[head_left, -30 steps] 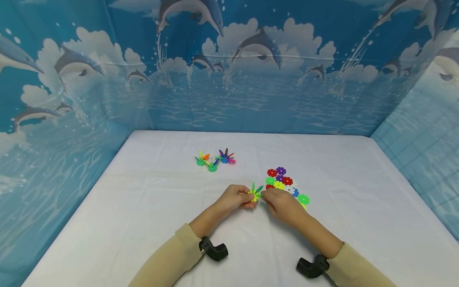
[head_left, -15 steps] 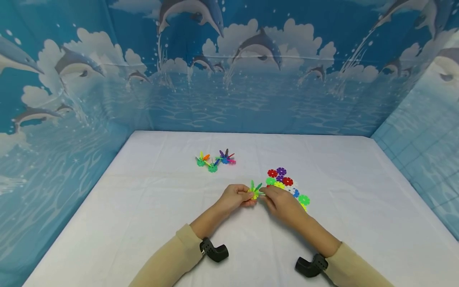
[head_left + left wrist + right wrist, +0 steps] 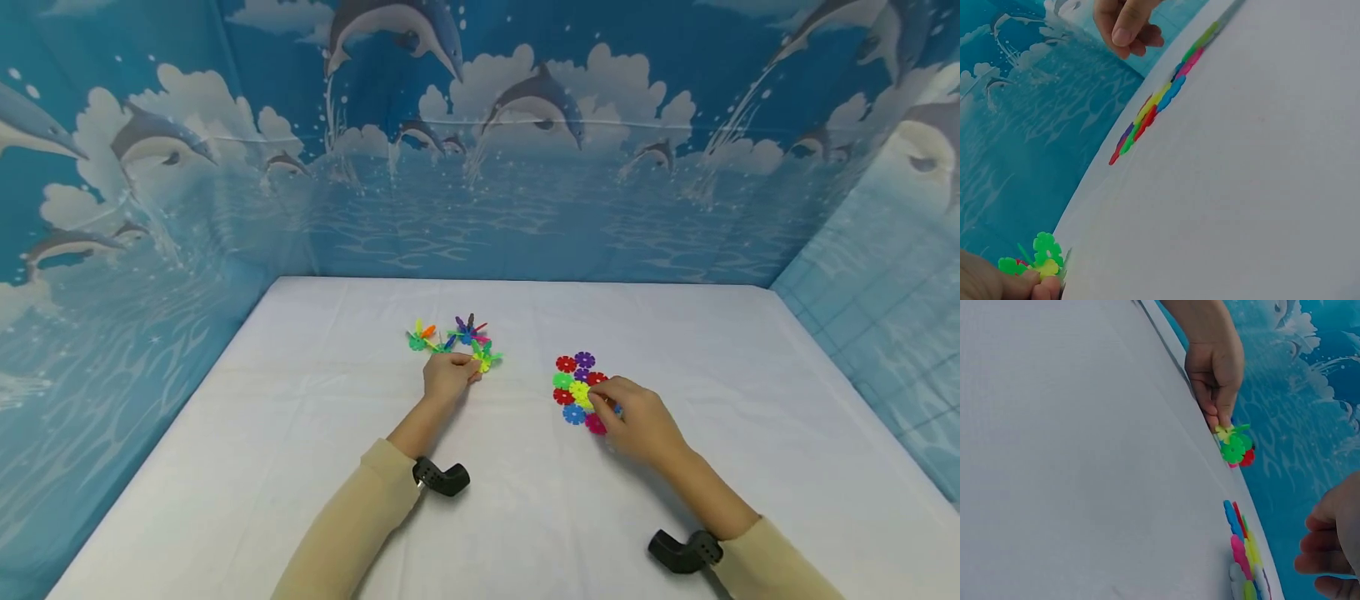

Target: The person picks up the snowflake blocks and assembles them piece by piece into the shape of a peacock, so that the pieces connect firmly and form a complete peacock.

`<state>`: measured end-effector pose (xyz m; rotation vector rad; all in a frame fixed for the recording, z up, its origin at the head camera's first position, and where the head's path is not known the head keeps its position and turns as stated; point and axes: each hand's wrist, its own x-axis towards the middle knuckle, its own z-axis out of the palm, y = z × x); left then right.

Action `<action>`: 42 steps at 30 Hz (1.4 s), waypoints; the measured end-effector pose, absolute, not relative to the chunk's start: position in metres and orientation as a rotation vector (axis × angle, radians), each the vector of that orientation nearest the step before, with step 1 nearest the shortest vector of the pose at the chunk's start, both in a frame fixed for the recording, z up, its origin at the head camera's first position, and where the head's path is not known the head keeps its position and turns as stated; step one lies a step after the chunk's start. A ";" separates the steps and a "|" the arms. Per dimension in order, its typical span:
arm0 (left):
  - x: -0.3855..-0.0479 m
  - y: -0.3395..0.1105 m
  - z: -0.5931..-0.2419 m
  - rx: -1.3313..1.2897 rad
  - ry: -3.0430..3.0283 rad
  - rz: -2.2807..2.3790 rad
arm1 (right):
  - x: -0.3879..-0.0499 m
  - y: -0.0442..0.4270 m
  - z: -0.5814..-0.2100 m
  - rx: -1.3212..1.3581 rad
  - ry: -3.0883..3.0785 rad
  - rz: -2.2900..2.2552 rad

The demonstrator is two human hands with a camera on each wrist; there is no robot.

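Note:
My left hand (image 3: 447, 379) pinches a yellow interlocking snowflake disc with green discs (image 3: 486, 357) slotted into it. This yellow-green cluster is at the near side of three other joined clusters: a green-orange one (image 3: 417, 339), a green-blue one (image 3: 444, 347) partly hidden by the hand, and a blue-purple-pink one (image 3: 467, 332). My right hand (image 3: 637, 418) hovers over the loose snowflake discs (image 3: 563, 397), partly covering them. In the right wrist view the fingers of the right hand (image 3: 1335, 544) are loosely bent with nothing visible between them.
The loose discs lie flat, among them a red disc (image 3: 566, 364), a purple disc (image 3: 585, 360) and a blue disc (image 3: 573, 414). A white cloth covers the table (image 3: 300, 433). A dolphin-print curtain (image 3: 480, 225) stands along the table's back and sides.
My left hand has carried the yellow-green cluster away to the upper left, beside the other clusters. My right hand has let go of it and moved right, over the loose discs.

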<state>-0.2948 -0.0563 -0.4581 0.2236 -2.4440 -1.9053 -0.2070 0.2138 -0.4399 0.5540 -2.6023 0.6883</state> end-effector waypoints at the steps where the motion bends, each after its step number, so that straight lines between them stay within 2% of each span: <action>1: -0.296 -0.058 -0.458 0.224 -2.466 -1.858 | -0.207 0.216 -0.438 0.534 -2.604 0.696; 11: -0.297 -0.067 -0.457 0.162 -2.677 -1.303 | -0.215 0.235 -0.436 0.470 -2.572 0.719; 17: -0.284 -0.055 -0.451 0.095 -2.759 -1.044 | -0.230 0.243 -0.441 0.414 -2.623 0.765; 24: -0.281 -0.007 -0.438 -0.417 -2.904 -1.015 | -0.266 0.239 -0.446 0.284 -2.845 0.832; 27: -0.289 0.017 -0.438 -0.545 -2.951 -0.986 | -0.282 0.233 -0.449 0.209 -2.917 0.863; 34: -0.308 0.057 -0.446 -0.427 -3.062 -0.802 | -0.302 0.226 -0.451 0.085 -3.018 0.875; 42: -0.320 0.065 -0.446 -0.358 -3.079 -0.923 | -0.306 0.223 -0.443 0.009 -3.009 1.070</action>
